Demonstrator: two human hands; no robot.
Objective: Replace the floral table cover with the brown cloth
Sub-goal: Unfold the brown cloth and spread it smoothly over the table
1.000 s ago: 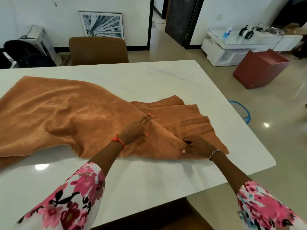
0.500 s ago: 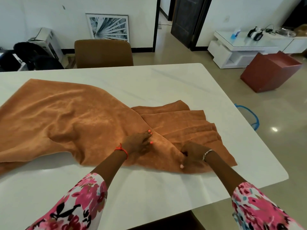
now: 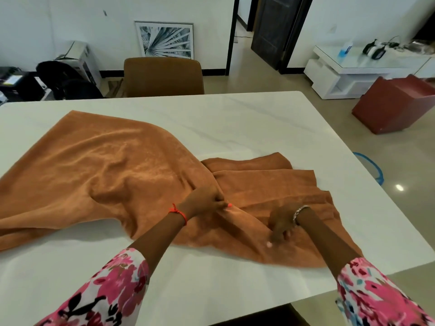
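- The left hand (image 3: 204, 200) pinches a fold of the brown cloth (image 3: 106, 165); the right hand (image 3: 282, 222) grips it too.
- Pull apart evenly — flat over the worktop (image 3: 235, 118).

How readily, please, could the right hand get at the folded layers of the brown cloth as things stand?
Probably yes: the right hand touches the brown cloth right beside the folded layers, nothing lies on them, and the left hand pinches a ridge off to the side.
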